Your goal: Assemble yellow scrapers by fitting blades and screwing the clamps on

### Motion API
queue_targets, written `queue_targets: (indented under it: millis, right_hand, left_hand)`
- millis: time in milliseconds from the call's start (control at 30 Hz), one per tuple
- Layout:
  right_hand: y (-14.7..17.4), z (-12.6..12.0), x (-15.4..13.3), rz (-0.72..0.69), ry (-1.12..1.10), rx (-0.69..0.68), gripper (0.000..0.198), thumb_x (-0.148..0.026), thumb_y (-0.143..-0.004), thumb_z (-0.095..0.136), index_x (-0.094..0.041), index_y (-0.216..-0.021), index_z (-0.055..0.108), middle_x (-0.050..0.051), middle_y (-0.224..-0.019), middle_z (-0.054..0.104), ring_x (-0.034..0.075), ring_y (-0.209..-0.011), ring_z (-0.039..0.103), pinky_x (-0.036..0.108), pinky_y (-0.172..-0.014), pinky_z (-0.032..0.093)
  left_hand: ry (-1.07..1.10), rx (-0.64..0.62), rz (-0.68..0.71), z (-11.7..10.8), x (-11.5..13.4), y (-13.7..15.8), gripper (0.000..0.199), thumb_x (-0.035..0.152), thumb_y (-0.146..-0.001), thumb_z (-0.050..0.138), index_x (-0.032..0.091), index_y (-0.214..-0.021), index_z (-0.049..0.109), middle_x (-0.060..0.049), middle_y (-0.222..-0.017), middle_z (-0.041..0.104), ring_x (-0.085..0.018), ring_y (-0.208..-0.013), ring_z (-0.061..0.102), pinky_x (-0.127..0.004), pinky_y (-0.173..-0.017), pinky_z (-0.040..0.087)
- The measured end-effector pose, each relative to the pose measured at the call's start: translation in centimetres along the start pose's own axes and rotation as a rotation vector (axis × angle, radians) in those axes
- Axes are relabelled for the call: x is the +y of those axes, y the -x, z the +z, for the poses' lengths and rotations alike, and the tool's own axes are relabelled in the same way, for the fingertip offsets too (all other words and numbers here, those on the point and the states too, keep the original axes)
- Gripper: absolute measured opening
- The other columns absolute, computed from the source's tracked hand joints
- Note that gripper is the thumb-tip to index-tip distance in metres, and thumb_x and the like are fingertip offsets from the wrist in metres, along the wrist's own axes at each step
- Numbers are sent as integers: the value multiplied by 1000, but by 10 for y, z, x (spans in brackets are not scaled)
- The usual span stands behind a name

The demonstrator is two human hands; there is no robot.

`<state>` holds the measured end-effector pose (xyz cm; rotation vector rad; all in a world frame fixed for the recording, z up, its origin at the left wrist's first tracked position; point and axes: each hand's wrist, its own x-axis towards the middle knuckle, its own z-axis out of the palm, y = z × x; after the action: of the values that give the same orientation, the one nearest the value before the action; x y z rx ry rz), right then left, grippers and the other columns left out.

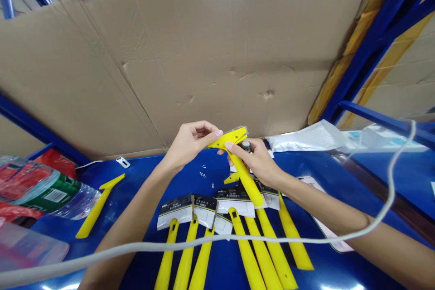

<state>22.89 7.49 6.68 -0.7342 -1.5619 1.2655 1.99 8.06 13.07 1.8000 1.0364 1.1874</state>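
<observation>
The left hand (190, 145) is pinching the head of a yellow scraper (245, 179) between thumb and fingers, while the right hand (258, 158) is closing around its neck, also holding a small dark thing (246, 146). The scraper is hanging above the blue table (190, 183), where similar yellow tools (248, 253) are lying

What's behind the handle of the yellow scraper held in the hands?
Printed cards show on both sides of the yellow scraper's handle, and a small yellow piece left of it in the picture. What lies directly behind the handle is covered.
</observation>
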Motion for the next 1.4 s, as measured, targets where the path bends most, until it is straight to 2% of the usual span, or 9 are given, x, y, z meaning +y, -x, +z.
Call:
queue_targets:
  millis: [167,333,467,633,900,1067,1233,1300,1400]
  right_hand:
    - [0,2,0,15,-5,-29,44,-62,-97,75,-20,-96,86,1,-66,69,12,-55,53,27,-50,36]
    - [1,4,-2,9,-10,-25,39,-58,-94,80,-20,-88,83,1,-68,71,13,-55,54,28,-52,42]
    - [2,6,-1,3,1,-8,42,-61,-97,77,-21,-85,82,1,-68,71,12,-54,53,27,-51,42]
    - [2,6,0,25,-5,-13,43,-63,-97,75,-21,-97,86,1,-67,69,12,-53,53,27,-49,42]
    - [2,3,-2,37,-31,-58,42,-61,-98,75,-21,-100,86,1,-69,68,12,-54,53,26,-46,39]
    - [3,3,0,69,-63,-28,46,-65,-95,76,-20,-96,84,3,-70,70,14,-56,56,27,-48,40]
    - [0,0,-2,87,-112,-21,45,-63,-92,80,-19,-99,84,4,-73,72,15,-60,56,28,-50,39]
    - [-1,-2,-2,75,-127,-19,42,-60,-94,79,-19,-99,84,5,-74,72,16,-62,56,30,-52,40]
    - [-1,-5,-3,28,-158,-15,37,-57,-98,77,-21,-99,84,5,-76,71,17,-65,57,32,-56,42]
  left_hand:
    - [-2,-19,15,4,3,3,26,41,-90,87,20,-105,88,-11,-107,86,-23,-96,80,-35,-88,65]
    - [15,-2,-27,5,1,3,21,39,-86,90,20,-93,88,-9,-94,86,-21,-81,79,-35,-78,67]
    - [64,12,-54,6,0,3,20,38,-83,92,20,-89,86,-8,-91,85,-19,-78,77,-33,-75,66]
    - [98,10,-74,9,0,2,23,39,-80,94,19,-87,85,-8,-91,84,-19,-77,76,-32,-72,66]
    - [54,51,-61,11,-1,3,30,49,-87,89,19,-88,85,-7,-86,82,-17,-73,73,-29,-65,61]
    - [-20,51,13,13,0,5,31,49,-91,85,18,-92,85,-8,-91,84,-20,-79,76,-32,-72,63]
    - [-62,29,71,-7,1,-2,34,52,-99,76,21,-108,87,-11,-112,86,-23,-101,79,-34,-88,63]
    - [-115,30,67,-23,-7,-7,39,55,-103,71,21,-117,84,-11,-113,86,-21,-98,78,-32,-85,61]
    - [-241,-90,-22,-45,-32,-8,41,56,-102,71,20,-115,83,-10,-103,85,-19,-88,77,-31,-81,59]
